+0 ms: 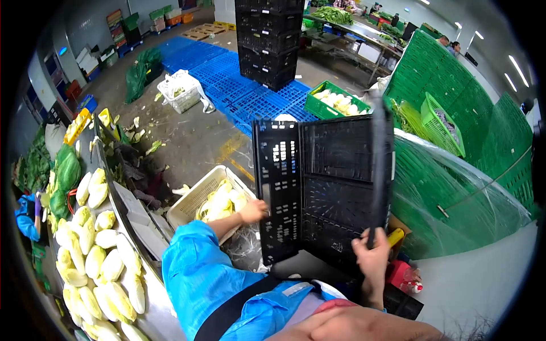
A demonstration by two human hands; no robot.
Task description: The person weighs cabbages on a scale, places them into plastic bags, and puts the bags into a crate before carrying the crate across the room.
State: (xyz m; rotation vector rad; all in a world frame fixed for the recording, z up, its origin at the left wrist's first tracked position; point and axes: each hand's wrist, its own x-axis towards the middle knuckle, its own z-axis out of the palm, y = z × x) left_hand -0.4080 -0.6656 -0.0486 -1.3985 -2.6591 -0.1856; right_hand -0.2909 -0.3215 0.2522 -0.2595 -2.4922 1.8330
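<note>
Upright in front of me is a black plastic folding crate, with slotted panels standing at angles to one another. My left hand has its fingers closed at the outer edge of the slotted left panel. My right hand is wrapped around the lower end of the right-hand panel, whose upper part is smeared by motion. Under my left forearm stands a cream basket with pale yellow leaves in it. A clear plastic bag lies beside it.
Several endive heads cover the metal table on my left. Beyond are a blue pallet, a stack of black crates and a green crate of pale vegetables. Tall green crate walls and plastic film border my right.
</note>
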